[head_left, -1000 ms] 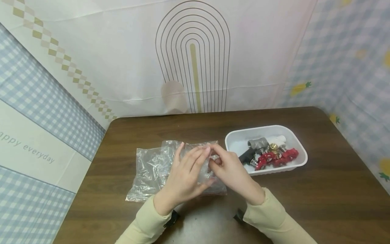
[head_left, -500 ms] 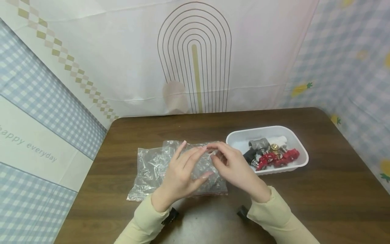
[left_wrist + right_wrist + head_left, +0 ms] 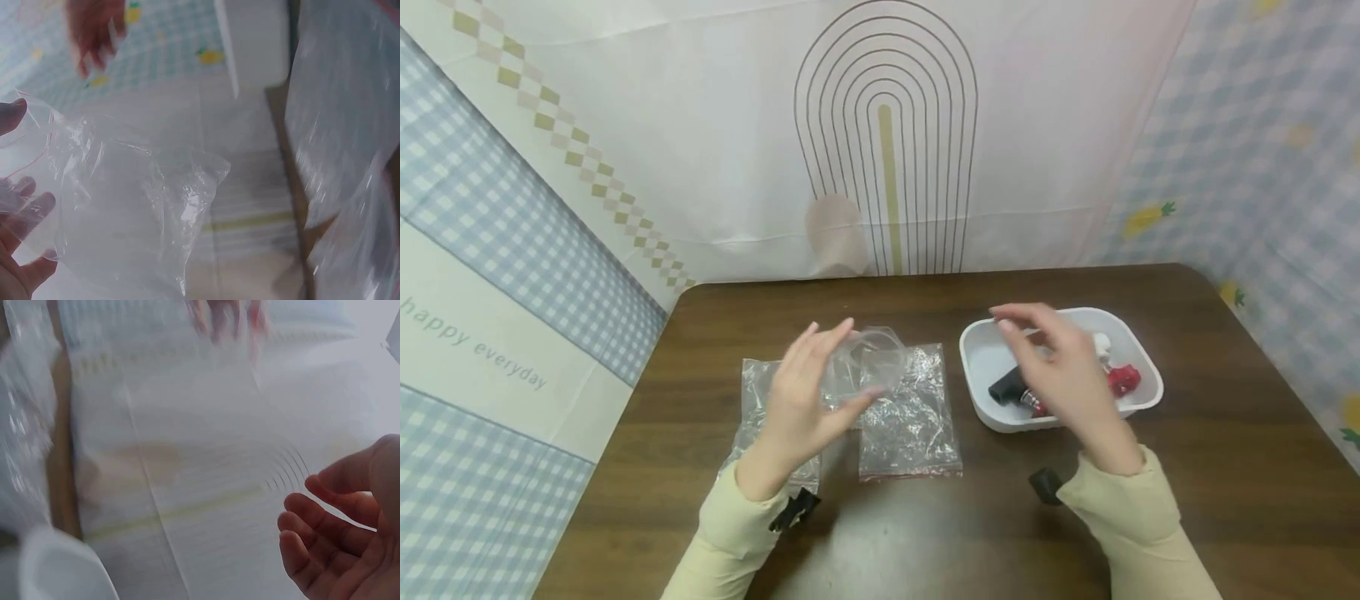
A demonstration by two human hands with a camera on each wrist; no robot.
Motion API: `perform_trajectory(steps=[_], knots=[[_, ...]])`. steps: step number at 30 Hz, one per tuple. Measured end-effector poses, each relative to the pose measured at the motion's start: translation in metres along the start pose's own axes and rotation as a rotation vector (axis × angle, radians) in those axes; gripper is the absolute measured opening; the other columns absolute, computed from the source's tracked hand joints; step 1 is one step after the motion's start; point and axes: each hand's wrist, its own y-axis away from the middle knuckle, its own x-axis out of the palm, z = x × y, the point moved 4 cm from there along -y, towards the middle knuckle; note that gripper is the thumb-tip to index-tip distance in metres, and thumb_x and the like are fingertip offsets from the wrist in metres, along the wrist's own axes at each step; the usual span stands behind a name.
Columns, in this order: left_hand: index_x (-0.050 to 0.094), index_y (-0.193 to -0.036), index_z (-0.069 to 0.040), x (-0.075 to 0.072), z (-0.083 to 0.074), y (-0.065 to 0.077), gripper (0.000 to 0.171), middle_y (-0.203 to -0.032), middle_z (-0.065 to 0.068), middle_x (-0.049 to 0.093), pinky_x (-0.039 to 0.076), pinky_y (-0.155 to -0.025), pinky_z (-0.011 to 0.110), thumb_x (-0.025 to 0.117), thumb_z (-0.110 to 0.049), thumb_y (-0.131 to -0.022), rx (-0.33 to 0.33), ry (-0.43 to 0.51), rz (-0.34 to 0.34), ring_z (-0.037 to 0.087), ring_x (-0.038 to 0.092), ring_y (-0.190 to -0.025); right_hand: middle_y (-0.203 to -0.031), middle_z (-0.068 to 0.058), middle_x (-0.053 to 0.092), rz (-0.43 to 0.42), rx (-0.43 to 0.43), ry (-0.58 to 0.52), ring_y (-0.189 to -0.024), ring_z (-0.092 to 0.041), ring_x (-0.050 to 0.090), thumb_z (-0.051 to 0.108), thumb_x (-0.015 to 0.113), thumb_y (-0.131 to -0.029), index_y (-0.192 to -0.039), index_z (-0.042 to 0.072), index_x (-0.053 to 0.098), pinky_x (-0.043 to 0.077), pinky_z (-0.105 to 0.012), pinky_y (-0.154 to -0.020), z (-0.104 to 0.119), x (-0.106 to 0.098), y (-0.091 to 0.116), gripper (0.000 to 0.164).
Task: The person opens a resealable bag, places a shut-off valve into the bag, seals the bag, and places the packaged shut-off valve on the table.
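Note:
My left hand (image 3: 793,408) holds a clear plastic zip bag (image 3: 876,362) above the table, its round mouth spread open between thumb and fingers. In the left wrist view the thin bag (image 3: 125,194) extends from the fingers, and some fingertips show through the film. My right hand (image 3: 1067,375) hovers over the near part of a white tray (image 3: 988,421), fingers loosely bent and holding nothing. Inside the tray lie a black pipe fitting (image 3: 1009,386), red-handled valves (image 3: 1123,381) and a white piece (image 3: 1102,343). The hand hides other contents.
Another flat clear zip bag (image 3: 917,433) lies on the brown table (image 3: 910,533), left of the tray. One more bag (image 3: 760,387) lies partly under my left hand. Printed cloth (image 3: 1037,167) hangs behind the table.
My hands were together over the bags and have parted. The left moved left with the bag mouth opened wide; the right let go and moved right, over the tray.

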Motion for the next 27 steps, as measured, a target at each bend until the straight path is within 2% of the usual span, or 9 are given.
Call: perform_trajectory(steps=[3, 5, 8, 10, 12, 13, 18, 22, 27], knots=[[0.052, -0.136, 0.01, -0.015, 0.009, 0.0, 0.072, -0.12, 0.02, 0.066, 0.037, -0.114, 0.052, 0.069, -0.045, -0.094, -0.033, -0.024, -0.053, 0.037, 0.062, -0.11, -0.114, -0.006, 0.071, -0.056, 0.067, 0.093, -0.094, -0.011, 0.061, 0.014, 0.065, -0.099, -0.122, 0.009, 0.071, 0.045, -0.01, -0.078, -0.015, -0.026, 0.001, 0.024], [0.052, -0.137, 0.009, -0.025, 0.015, 0.002, 0.072, -0.12, 0.02, 0.067, 0.038, -0.113, 0.05, 0.07, -0.045, -0.093, -0.059, -0.046, -0.075, 0.038, 0.062, -0.111, -0.115, -0.008, 0.07, -0.056, 0.112, 0.169, -0.095, -0.016, 0.062, 0.018, 0.065, -0.099, -0.123, 0.01, 0.07, 0.045, -0.012, -0.075, -0.026, -0.041, 0.004, 0.026], [0.053, -0.137, 0.007, -0.038, 0.022, 0.004, 0.071, -0.119, 0.02, 0.067, 0.039, -0.113, 0.049, 0.07, -0.046, -0.093, -0.094, -0.083, -0.087, 0.038, 0.061, -0.113, -0.117, -0.014, 0.069, -0.004, 0.167, 0.279, -0.097, -0.028, 0.063, 0.02, 0.064, -0.099, -0.126, 0.007, 0.068, 0.052, -0.031, -0.079, -0.046, -0.061, 0.009, 0.029], [0.053, -0.138, 0.006, -0.044, 0.026, 0.006, 0.072, -0.118, 0.019, 0.068, 0.04, -0.112, 0.049, 0.07, -0.047, -0.093, -0.112, -0.101, -0.089, 0.039, 0.061, -0.114, -0.116, -0.019, 0.068, 0.038, 0.194, 0.335, -0.096, -0.036, 0.063, 0.019, 0.064, -0.099, -0.126, 0.004, 0.066, 0.051, -0.047, -0.08, -0.06, -0.072, 0.012, 0.031], [0.054, -0.138, 0.006, -0.048, 0.028, 0.009, 0.072, -0.118, 0.018, 0.068, 0.04, -0.111, 0.05, 0.07, -0.048, -0.093, -0.125, -0.117, -0.087, 0.039, 0.061, -0.115, -0.116, -0.023, 0.067, 0.088, 0.229, 0.386, -0.095, -0.04, 0.062, 0.019, 0.064, -0.099, -0.127, 0.002, 0.065, 0.048, -0.058, -0.079, -0.073, -0.08, 0.015, 0.033], [0.054, -0.138, 0.006, -0.05, 0.029, 0.01, 0.072, -0.118, 0.017, 0.069, 0.04, -0.111, 0.05, 0.07, -0.048, -0.092, -0.131, -0.121, -0.085, 0.039, 0.061, -0.116, -0.116, -0.025, 0.067, 0.11, 0.244, 0.403, -0.094, -0.041, 0.062, 0.019, 0.064, -0.099, -0.127, 0.001, 0.064, 0.047, -0.059, -0.079, -0.079, -0.083, 0.016, 0.034], [0.053, -0.139, 0.005, -0.052, 0.031, 0.017, 0.073, -0.12, 0.016, 0.069, 0.039, -0.112, 0.049, 0.07, -0.049, -0.092, -0.15, -0.112, -0.073, 0.038, 0.06, -0.116, -0.117, -0.033, 0.064, 0.247, 0.304, 0.458, -0.099, -0.049, 0.062, 0.017, 0.065, -0.097, -0.125, -0.006, 0.062, 0.047, -0.065, -0.08, -0.104, -0.087, 0.021, 0.036], [0.052, -0.14, 0.005, -0.049, 0.031, 0.019, 0.073, -0.12, 0.016, 0.069, 0.039, -0.112, 0.049, 0.071, -0.047, -0.092, -0.139, -0.096, -0.064, 0.037, 0.06, -0.115, -0.118, -0.033, 0.064, 0.364, 0.334, 0.502, -0.102, -0.051, 0.061, 0.019, 0.066, -0.096, -0.125, -0.007, 0.062, 0.047, -0.066, -0.081, -0.119, -0.083, 0.028, 0.039], [0.052, -0.14, 0.005, -0.043, 0.032, 0.018, 0.073, -0.119, 0.016, 0.069, 0.039, -0.112, 0.05, 0.07, -0.047, -0.093, -0.122, -0.082, -0.045, 0.036, 0.061, -0.114, -0.1, -0.022, 0.071, 0.489, 0.248, 0.578, -0.079, -0.032, 0.064, 0.015, 0.074, -0.089, -0.121, -0.005, 0.066, 0.052, -0.057, -0.073, -0.128, -0.075, 0.036, 0.039]])
